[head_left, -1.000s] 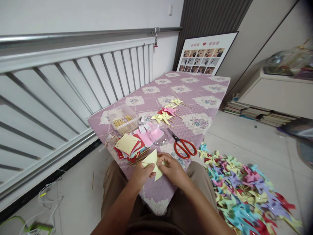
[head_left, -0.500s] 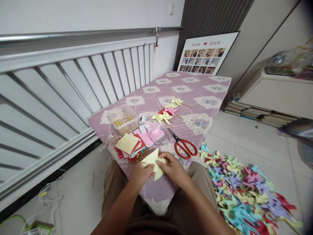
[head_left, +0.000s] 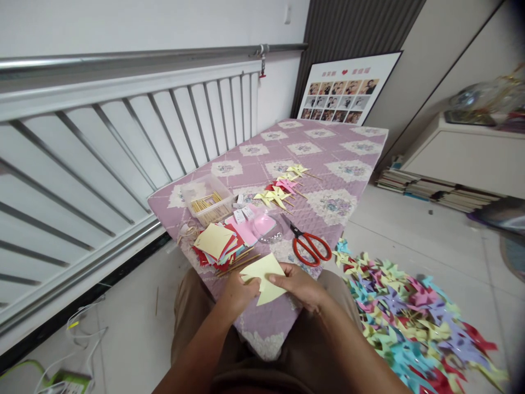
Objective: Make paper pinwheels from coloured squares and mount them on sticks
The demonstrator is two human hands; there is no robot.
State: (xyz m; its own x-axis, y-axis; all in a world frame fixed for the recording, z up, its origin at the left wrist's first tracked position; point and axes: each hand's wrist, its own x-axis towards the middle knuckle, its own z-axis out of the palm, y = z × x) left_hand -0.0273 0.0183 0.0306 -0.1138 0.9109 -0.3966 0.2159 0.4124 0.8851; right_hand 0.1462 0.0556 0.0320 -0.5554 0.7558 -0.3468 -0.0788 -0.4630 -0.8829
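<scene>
Between my hands, above the table's near corner, is a pale yellow paper sheet [head_left: 264, 273] with cut slits. My left hand [head_left: 241, 290] pinches its left side, thumb on top. The right edge is gripped by my right hand [head_left: 297, 282], its thumb lying over the paper. Just beyond lie thin wooden sticks [head_left: 241, 262] and a pile of coloured paper squares [head_left: 217, 243], a yellow one uppermost. Red-handled scissors [head_left: 309, 246] rest to the right of the pile, blades pointing away from me. A clear round dish [head_left: 270, 230] sits left of the scissors.
A clear plastic box [head_left: 209, 200] holds short sticks. Several finished paper pinwheels [head_left: 283, 189] lie mid-table on the purple floral cloth [head_left: 303, 148]. A large heap of pinwheels [head_left: 410, 323] covers the floor at right. A white radiator [head_left: 135, 158] runs along the left.
The yellow paper's right part, folded in before, now lies flatter and more spread out. My right hand has shifted slightly right and down; my left still pinches the paper.
</scene>
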